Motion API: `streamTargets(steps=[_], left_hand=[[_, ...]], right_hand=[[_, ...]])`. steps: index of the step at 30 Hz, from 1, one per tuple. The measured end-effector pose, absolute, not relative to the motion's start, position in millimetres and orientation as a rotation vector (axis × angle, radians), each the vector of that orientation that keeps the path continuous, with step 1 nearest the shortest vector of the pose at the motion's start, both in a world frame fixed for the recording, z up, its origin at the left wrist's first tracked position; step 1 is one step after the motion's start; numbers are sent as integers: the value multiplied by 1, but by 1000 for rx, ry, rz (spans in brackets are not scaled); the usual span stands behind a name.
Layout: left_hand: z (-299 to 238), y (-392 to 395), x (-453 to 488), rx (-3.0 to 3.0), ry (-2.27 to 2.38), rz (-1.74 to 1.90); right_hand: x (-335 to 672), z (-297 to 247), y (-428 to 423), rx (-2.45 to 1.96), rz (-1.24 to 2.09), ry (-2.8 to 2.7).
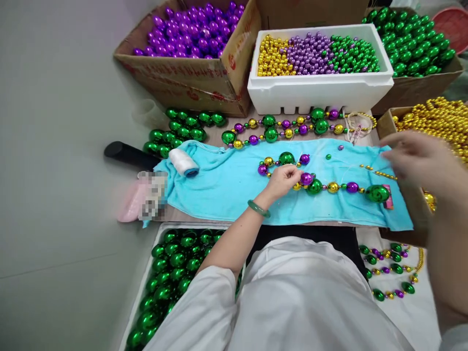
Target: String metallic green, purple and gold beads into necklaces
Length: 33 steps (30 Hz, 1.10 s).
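Note:
My left hand (287, 176), with a green bangle (259, 208) on the wrist, is closed in a pinch at the string of beads (332, 187). This string of purple, gold and green balls curves around the fingers on a turquoise towel (226, 190). A pale thread end sticks up just above the fingertips. Over the towel's right end is my right hand (417, 156), smeared by motion, so its grip cannot be made out. Thin thread and a row of small gold beads (383, 174) lie to its left. Two loose small beads, green (328, 156) and purple (341, 147), rest on the towel.
A white thread spool (181, 162) lies at the towel's left. Behind stand a carton (190, 78) of purple balls and a white foam box (318, 92) of small beads. Gold bead strands (438, 122) fill a right-hand box. A beaded necklace (271, 134) lies behind the towel.

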<state>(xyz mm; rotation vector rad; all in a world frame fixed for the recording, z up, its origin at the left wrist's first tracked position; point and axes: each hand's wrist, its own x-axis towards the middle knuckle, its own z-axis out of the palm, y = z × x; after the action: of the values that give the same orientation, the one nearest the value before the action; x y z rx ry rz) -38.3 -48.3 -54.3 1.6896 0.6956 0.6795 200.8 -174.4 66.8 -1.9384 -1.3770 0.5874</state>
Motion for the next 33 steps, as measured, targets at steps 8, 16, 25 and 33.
streamTargets(steps=[8,16,25,33], left_hand=[[-64,-49,-33,1373,787,717],[-72,-46,-35,1131,739,732],[-71,-47,-27,902,714,814],[-71,-49,-25,916,731,802]], right_hand=[[106,-20,-137,-2119,846,-1808],[86,-46,-152,-2535,468,-1659],[81,-56,-155,-2536,246,-1799],[83,-53,-153,-2430,343,-1808]])
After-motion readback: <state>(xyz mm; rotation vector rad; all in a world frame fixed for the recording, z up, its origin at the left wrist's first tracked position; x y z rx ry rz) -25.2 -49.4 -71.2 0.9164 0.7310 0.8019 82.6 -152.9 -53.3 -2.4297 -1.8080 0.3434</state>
